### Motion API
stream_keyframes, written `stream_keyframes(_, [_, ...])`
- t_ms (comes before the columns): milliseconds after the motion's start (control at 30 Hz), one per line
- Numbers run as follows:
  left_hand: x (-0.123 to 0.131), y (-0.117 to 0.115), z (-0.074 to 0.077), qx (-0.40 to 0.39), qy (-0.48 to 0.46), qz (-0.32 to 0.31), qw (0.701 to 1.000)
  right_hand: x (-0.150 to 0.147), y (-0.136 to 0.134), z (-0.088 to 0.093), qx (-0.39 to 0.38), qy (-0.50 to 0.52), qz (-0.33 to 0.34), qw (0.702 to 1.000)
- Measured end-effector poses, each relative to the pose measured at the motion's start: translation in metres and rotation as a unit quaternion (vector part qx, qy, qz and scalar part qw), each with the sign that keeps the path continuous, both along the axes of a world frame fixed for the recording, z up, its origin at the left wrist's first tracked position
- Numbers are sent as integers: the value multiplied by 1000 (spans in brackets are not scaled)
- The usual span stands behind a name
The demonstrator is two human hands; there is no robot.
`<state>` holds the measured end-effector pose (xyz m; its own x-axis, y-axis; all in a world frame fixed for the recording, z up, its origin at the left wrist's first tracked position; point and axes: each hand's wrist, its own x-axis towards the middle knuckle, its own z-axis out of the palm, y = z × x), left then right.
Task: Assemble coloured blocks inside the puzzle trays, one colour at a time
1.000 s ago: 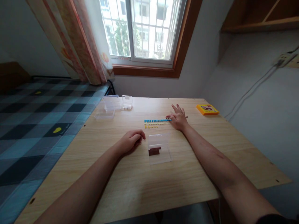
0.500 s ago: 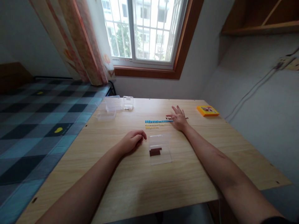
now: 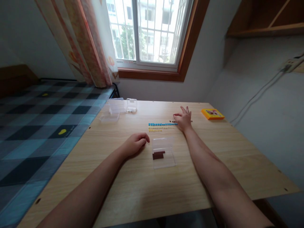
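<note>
My left hand (image 3: 136,143) rests on the wooden table (image 3: 133,190) with its fingers curled under, holding nothing that I can see. Just right of it lies a clear plastic box (image 3: 163,153) with dark brown pieces (image 3: 158,155) inside. My right hand (image 3: 183,119) reaches further out, fingers spread, at the right end of a row of small blue pieces (image 3: 161,124). Its thumb and forefinger are at a few tiny dark pieces (image 3: 174,121). A shorter row of yellow pieces (image 3: 155,130) lies just below the blue row.
Two clear plastic boxes (image 3: 113,109) and a smaller clear case (image 3: 131,105) stand at the table's far left. A yellow box (image 3: 212,113) lies at the far right. A bed with a checked blue cover (image 3: 35,126) adjoins the table on the left. A window (image 3: 149,31) is beyond.
My right hand has shifted slightly right and away along the rows. The left hand has stayed put. The camera has tilted a little.
</note>
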<state>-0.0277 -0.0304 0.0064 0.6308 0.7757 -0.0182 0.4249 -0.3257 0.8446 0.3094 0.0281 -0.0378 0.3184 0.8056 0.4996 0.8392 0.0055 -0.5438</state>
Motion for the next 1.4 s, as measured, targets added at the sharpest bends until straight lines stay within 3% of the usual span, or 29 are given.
stream_keyframes(267, [0, 1, 3, 99, 44, -7, 994, -6, -10, 8, -27, -59, 46, 997])
stream_keyframes(733, [-1, 0, -1, 98, 54, -19, 994, -13, -10, 11, -112, -97, 56, 987])
stream_keyframes(1133, [0, 0, -1, 93, 53, -22, 994, -17, -12, 16, -121, -80, 53, 988])
stream_keyframes(1300, [-1, 2, -1, 94, 48, -22, 994, -16, -14, 49, -33, -13, 25, 999])
stream_keyframes(1400, [-1, 2, -2, 92, 42, -25, 995, -14, -29, 88, 41, 139, 91, 985])
